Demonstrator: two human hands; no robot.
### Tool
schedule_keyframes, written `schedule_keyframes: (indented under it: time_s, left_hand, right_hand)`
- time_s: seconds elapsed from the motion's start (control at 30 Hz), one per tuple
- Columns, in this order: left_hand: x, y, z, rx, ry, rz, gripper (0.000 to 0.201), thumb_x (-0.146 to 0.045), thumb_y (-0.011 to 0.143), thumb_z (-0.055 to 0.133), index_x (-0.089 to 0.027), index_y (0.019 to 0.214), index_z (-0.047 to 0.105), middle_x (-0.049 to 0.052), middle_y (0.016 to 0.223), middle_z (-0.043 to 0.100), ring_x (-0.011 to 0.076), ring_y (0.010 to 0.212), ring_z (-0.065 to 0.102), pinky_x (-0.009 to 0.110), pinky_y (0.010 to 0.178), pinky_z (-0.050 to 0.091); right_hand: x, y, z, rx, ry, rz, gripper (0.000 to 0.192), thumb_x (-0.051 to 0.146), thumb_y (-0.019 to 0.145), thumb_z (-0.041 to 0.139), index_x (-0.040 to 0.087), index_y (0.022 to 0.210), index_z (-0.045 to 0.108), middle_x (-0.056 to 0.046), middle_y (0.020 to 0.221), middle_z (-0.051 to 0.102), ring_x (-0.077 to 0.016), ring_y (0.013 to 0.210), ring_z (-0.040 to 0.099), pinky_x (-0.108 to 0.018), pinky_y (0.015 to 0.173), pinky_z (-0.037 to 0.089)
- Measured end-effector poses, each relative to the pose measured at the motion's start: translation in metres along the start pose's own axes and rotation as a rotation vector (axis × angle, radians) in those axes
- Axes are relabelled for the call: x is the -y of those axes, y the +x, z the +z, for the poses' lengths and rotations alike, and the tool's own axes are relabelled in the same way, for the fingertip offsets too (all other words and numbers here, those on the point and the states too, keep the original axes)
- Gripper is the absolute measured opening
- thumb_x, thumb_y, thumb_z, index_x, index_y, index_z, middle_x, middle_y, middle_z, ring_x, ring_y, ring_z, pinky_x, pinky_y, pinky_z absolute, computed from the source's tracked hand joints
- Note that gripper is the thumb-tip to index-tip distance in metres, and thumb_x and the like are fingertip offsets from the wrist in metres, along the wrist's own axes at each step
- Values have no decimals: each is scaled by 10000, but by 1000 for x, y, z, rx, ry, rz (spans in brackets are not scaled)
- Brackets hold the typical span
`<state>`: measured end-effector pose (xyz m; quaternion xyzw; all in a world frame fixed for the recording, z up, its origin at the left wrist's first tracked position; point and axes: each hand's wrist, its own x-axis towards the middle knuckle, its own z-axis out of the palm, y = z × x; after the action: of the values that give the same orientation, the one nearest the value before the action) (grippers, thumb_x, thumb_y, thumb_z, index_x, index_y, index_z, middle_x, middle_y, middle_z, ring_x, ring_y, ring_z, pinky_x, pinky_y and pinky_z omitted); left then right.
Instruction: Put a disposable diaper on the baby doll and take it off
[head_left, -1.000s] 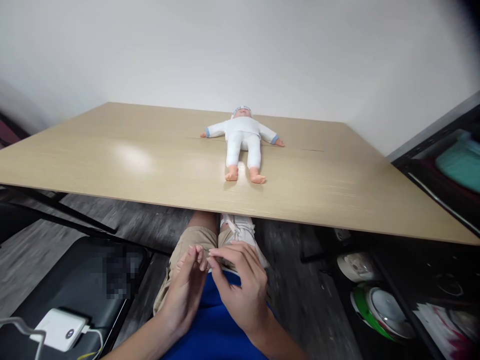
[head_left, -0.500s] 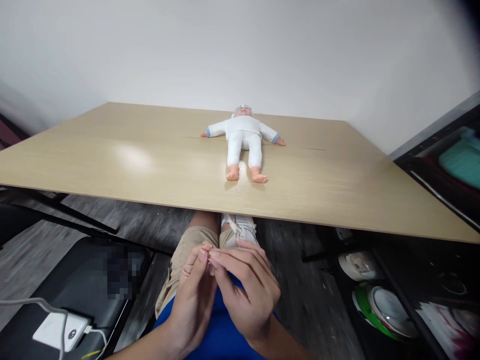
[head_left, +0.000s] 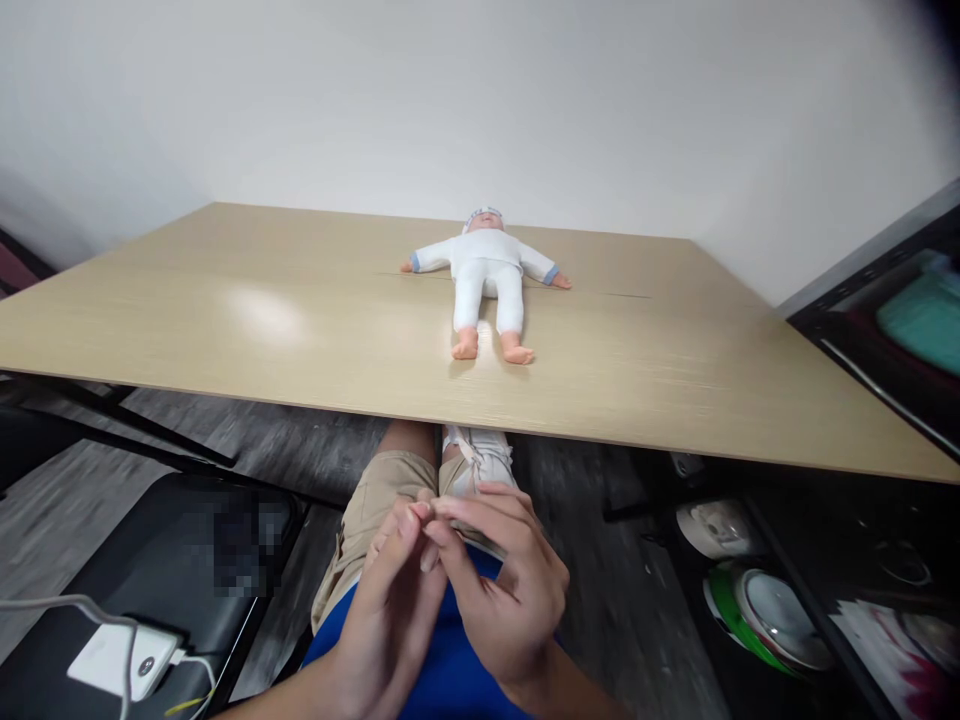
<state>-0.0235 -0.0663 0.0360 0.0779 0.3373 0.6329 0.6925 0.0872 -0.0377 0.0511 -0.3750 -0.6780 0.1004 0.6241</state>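
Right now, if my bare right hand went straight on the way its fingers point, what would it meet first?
Most likely your bare left hand: your bare right hand points across at it, and the two seem to touch at the tips, though one view leaves depth unclear.

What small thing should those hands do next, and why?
Perhaps draw the right hand away from the left hand: their fingertips meet over the lap, while the doll lies face-up on the table, untouched by either. Parting might free one to reach it.
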Motion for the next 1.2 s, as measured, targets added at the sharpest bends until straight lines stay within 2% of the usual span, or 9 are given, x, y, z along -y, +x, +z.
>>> schedule_keyframes:
  time_s: [0.13, 0.23, 0.33, 0.43, 0.67, 0.8, 0.93, 1.07, 1.2]
  left_hand:
    - [-5, 0, 9, 38, -3, -61, 369, -459, 737, 1015, -202, 875, 789, 27, 931, 710, 138, 839, 626, 222, 738, 560]
    - [-11, 1, 12, 88, 38, -119, 384, -438, 751, 1005, -176, 785, 727, 2, 788, 596, 113, 722, 509, 243, 702, 524]
    - [-15, 5, 5, 139, 158, -146, 405, -450, 789, 972, -164, 750, 688, 0, 745, 507, 128, 722, 441, 273, 707, 473]
    - [-16, 11, -8, 157, 287, -149, 424, -485, 822, 942, -155, 736, 688, 19, 773, 526, 148, 772, 444, 280, 733, 422]
    - [-13, 25, -22, 113, 446, -162, 513, -586, 742, 972, -150, 687, 708, 6, 722, 498, 146, 757, 389, 266, 702, 355]
    - [-11, 27, -23, 77, 418, -212, 491, -563, 746, 983, -153, 734, 714, -17, 725, 435, 137, 738, 341, 262, 687, 361]
    - [-6, 26, -24, 65, 362, -190, 508, -580, 795, 956, -163, 754, 670, -28, 724, 413, 131, 721, 327, 257, 689, 391]
    - [0, 26, -18, 37, 252, -108, 522, -578, 757, 989, -163, 802, 676, -41, 720, 423, 113, 698, 343, 239, 680, 423]
    - [4, 21, -5, 24, 145, -88, 491, -517, 733, 1020, -166, 845, 695, -23, 779, 516, 108, 737, 456, 235, 733, 488]
  right_hand:
    - [-8, 13, -8, 141, 74, 12, 359, 108, 985, 790, 305, 1282, 745, -12, 1065, 841, -205, 985, 803, -396, 930, 693]
    - [-17, 25, -20, 273, 137, -53, 302, 97, 1002, 768, 288, 1236, 769, -6, 1069, 836, -174, 968, 797, -358, 921, 683]
    - [-24, 34, -33, 361, 108, -119, 268, 109, 980, 800, 294, 1173, 785, 18, 1025, 848, -178, 927, 805, -393, 965, 665]
    - [-29, 35, -41, 406, 49, -148, 240, 114, 970, 804, 292, 1130, 783, 24, 962, 842, -192, 910, 800, -406, 931, 652]
    - [-35, 24, -40, 472, 107, 64, 135, 133, 1014, 731, 256, 975, 769, 7, 901, 803, -183, 853, 753, -370, 849, 605]
    - [-43, 20, -32, 431, 121, 244, 146, 179, 1042, 688, 243, 927, 750, 1, 892, 794, -182, 855, 753, -333, 829, 602]
    - [-49, 14, -28, 272, 56, 317, 118, 208, 1037, 712, 239, 927, 744, 6, 895, 793, -174, 836, 754, -306, 805, 599]
    - [-39, 8, -27, 187, -24, 208, 144, 150, 1023, 735, 247, 916, 739, 17, 864, 780, -159, 808, 741, -304, 798, 598]
    - [-19, 5, -22, 112, -75, 36, 227, 53, 982, 754, 262, 1069, 765, -2, 960, 817, -171, 890, 765, -336, 861, 633]
